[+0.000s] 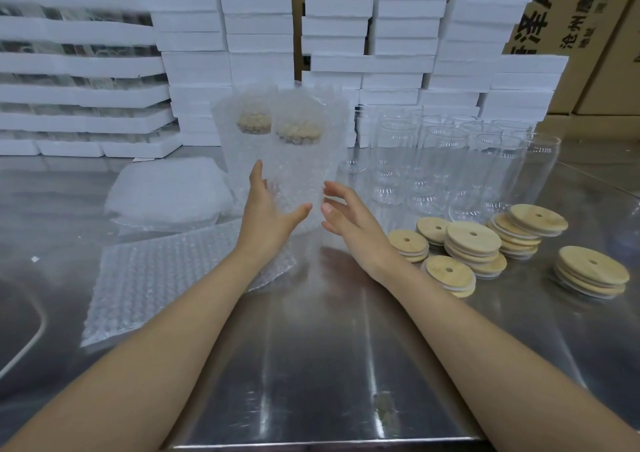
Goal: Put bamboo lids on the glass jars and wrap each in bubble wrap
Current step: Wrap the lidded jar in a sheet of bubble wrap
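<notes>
A bubble-wrapped jar (301,167) stands upright on the steel counter (329,347), its long axis vertical and its bamboo lid (298,132) on top. The left hand (266,209) touches its side with straight fingers; the right hand (343,212) hovers spread just beside it, holding nothing.

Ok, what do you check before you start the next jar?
1. Front wrapped jar stands upright: ok.
2. Its bamboo lid shows through the wrap, on top: ok.
3. Wrap closed all round: cannot tell.
4. Hands free: not ok; left hand touches the wrap, right hand is open beside it.
5. Bare glass jars waiting on the right: ok.
6. Loose lids and a flat bubble wrap sheet on the table: ok.
</notes>
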A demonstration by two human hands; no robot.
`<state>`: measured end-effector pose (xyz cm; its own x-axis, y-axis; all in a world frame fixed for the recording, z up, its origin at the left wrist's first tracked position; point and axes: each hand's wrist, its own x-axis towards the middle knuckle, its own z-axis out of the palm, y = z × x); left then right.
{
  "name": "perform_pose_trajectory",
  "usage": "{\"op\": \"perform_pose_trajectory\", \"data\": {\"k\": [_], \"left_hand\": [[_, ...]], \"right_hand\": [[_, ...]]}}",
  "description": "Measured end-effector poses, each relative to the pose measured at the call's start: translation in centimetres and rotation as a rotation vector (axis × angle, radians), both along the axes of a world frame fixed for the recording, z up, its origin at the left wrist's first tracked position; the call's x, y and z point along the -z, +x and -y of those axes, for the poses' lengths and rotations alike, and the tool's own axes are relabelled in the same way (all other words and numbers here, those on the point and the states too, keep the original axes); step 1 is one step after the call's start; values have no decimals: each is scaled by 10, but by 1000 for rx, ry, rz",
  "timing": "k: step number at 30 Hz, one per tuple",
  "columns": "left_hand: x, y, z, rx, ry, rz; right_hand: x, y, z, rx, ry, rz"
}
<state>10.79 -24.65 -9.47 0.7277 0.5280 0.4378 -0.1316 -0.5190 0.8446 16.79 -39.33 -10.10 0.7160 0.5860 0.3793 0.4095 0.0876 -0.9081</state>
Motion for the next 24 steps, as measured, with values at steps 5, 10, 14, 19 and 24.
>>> {"op": "perform_pose_trajectory", "data": {"k": [5,10,14,19,24], "left_hand": [[-4,6,-6,-87,-114,-53],[-14,-4,-1,-315,211,248],[-22,-12,10,-189,608,415],[-21,-13,20,-247,784,367],[-18,-14,20,-140,931,114]], "right_hand": [[1,-3,-8,25,-65,139],[-1,-4,-8,99,-66,212],[-1,-4,-8,47,-105,231],[1,-3,-10,47,-142,263],[1,-5,-12,-30,-331,253]]}}
